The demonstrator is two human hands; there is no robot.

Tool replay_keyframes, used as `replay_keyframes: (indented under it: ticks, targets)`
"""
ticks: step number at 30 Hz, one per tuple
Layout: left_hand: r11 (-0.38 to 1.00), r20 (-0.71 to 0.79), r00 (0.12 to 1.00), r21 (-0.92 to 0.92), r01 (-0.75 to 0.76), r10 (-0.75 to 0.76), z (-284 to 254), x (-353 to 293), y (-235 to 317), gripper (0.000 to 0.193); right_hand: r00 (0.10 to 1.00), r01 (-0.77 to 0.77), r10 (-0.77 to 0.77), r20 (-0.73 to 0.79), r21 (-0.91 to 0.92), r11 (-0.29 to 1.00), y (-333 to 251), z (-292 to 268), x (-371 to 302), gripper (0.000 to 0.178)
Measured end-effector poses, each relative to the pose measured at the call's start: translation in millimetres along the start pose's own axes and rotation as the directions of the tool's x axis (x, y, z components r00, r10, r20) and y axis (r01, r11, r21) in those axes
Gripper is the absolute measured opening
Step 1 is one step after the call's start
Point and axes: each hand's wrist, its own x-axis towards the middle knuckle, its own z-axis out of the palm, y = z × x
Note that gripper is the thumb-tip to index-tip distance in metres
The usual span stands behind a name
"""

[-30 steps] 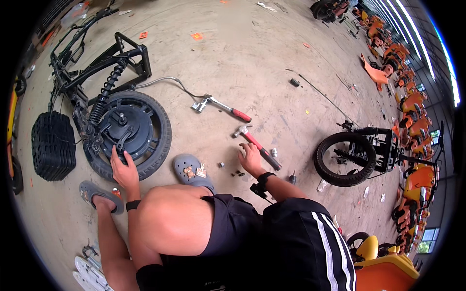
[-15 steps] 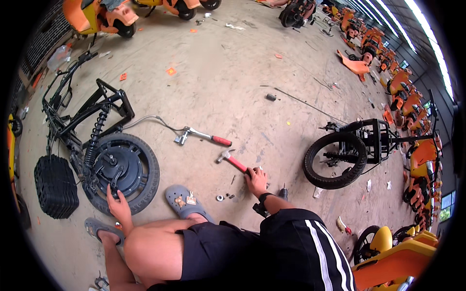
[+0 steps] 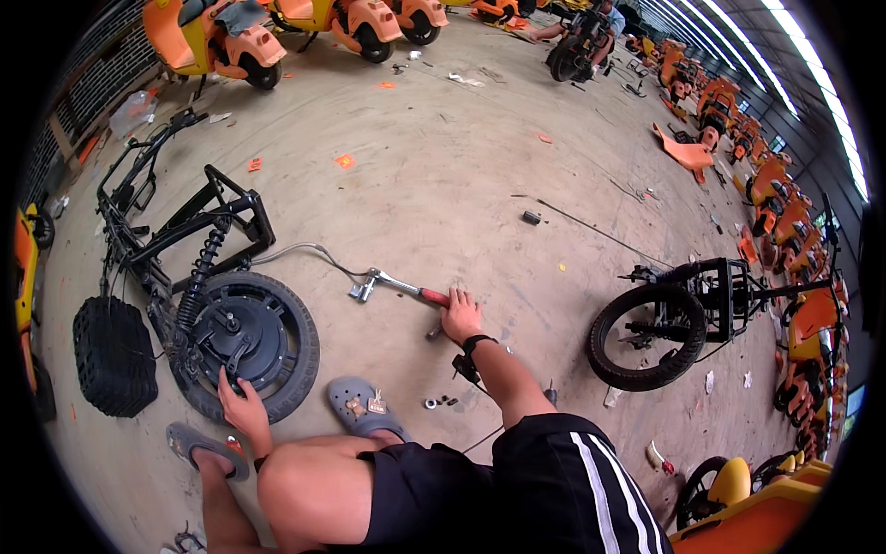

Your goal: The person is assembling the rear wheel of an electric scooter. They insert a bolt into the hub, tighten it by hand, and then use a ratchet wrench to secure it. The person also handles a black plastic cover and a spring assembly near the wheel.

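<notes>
On the left, a wheel with a hub motor (image 3: 263, 319) lies beside a black scooter frame (image 3: 175, 226). My left hand (image 3: 245, 409) is at the wheel's near side, thumb and finger closed about the lower end of a dark lever-shaped piece (image 3: 238, 351). Farther right, a ratchet wrench (image 3: 395, 283) with a red handle lies on the floor. My right hand (image 3: 462, 319) is closed over that handle's end. Just under this hand shows a hammer's head (image 3: 434, 333); the hand and wrist hide its handle.
A second black frame (image 3: 729, 300) with a tyre (image 3: 600, 355) lies to the right. Small metal parts (image 3: 441, 402) are scattered near my shoe (image 3: 365, 406). Stacked black crates (image 3: 115, 355) stand at far left. Orange scooters (image 3: 217, 46) line the back and right; a person (image 3: 604, 28) sits far off.
My right hand has left the hammer's handle and moved left and forward onto the ratchet wrench. My left hand stays at the wheel. The whole view has shifted slightly.
</notes>
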Motion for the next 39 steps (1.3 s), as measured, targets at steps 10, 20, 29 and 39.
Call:
replay_keyframes:
  ticks: [10, 20, 29, 39]
  targets:
    - [0.999, -0.022, 0.998, 0.006, -0.052, 0.053, -8.4, 0.4, 9.5, 0.044, 0.991, 0.073, -0.053, 0.122, -0.159, 0.985, -24.8, 4.3, 5.7, 0.042]
    - [0.996, -0.042, 0.995, 0.005, -0.09, 0.09, -7.3, 1.0, 1.9, 0.046, 0.909, 0.098, -0.14, 0.392, 0.126, 0.987, -63.3, -66.3, 2.0, 0.051]
    - [0.997, 0.014, 0.997, -0.001, -0.082, 0.082, -8.3, -0.7, 8.7, 0.046, 0.679, -0.415, -0.024, 0.734, 0.41, 0.812, -91.0, -45.5, -7.2, 0.046]
    - [0.998, 0.005, 0.999, -0.04, -0.052, 0.052, -9.5, 3.1, 5.9, 0.048, 0.747, -0.43, -0.001, 0.664, 0.485, 0.761, -45.3, -57.6, -50.2, 0.035]
